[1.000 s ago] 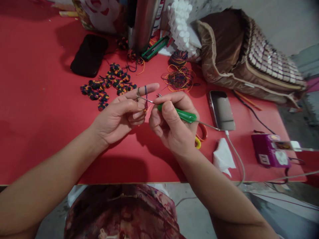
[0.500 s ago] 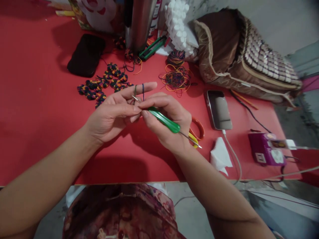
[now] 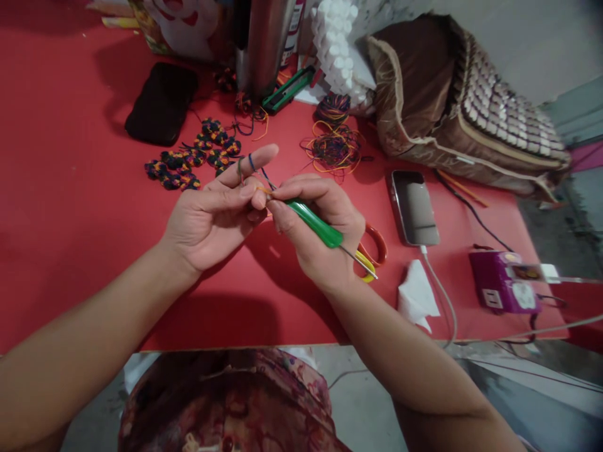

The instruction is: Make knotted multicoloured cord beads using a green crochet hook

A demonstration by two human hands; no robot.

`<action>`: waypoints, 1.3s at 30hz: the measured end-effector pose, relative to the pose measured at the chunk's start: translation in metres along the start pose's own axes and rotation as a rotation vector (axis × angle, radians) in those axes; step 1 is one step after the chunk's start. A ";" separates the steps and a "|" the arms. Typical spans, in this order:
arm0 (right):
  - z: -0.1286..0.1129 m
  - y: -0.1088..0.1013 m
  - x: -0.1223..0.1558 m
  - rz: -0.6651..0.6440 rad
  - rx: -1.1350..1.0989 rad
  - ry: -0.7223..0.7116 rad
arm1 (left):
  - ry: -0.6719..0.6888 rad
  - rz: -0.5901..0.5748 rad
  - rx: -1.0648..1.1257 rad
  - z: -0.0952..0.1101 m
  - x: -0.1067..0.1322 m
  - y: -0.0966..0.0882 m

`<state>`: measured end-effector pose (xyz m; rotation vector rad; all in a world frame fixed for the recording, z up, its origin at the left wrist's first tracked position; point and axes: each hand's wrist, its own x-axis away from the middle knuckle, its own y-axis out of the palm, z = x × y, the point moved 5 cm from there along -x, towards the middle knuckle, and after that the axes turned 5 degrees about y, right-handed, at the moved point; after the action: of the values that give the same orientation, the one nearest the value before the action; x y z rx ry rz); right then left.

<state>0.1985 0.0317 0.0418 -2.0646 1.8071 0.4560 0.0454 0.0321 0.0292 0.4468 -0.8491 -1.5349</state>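
My right hand (image 3: pixel 325 220) is closed around the green handle of a crochet hook (image 3: pixel 315 223); the thin metal shaft sticks out behind, toward my wrist. Its front tip is hidden among my fingers. Dark blue and green yarn (image 3: pixel 251 163) loops around the raised index finger of my left hand (image 3: pixel 207 220). The left thumb and other fingers pinch the yarn work close to the hook, where an orange strand shows. The small piece between my fingertips is mostly covered. Beyond my left hand lie crocheted dark and orange pieces (image 3: pixel 176 166) on the red table.
Loose multicoloured yarn (image 3: pixel 334 150) lies behind my right hand, near a green box cutter (image 3: pixel 288 90) and a steel bottle (image 3: pixel 266 50). Scissors (image 3: pixel 375 245) lie beside my right wrist. A charging phone (image 3: pixel 414 207), a tissue (image 3: pixel 417 295) and a purple box (image 3: pixel 504 282) are rightward.
My left hand's raised finger has shifted left and toward me, and the hook's front end is no longer visible. The blue yarn now slants from the finger to my right fingertips.
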 end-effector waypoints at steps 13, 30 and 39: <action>-0.008 -0.004 -0.005 -0.053 0.096 -0.083 | 0.054 -0.029 -0.004 0.004 0.001 0.002; -0.014 -0.006 0.001 -0.026 0.119 -0.059 | 0.013 -0.092 0.019 -0.001 0.001 0.006; -0.018 -0.005 0.000 -0.060 0.084 -0.078 | -0.004 -0.085 0.052 0.002 0.004 0.008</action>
<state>0.2036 0.0238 0.0580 -2.0103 1.6854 0.4305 0.0488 0.0289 0.0374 0.5238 -0.8847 -1.5951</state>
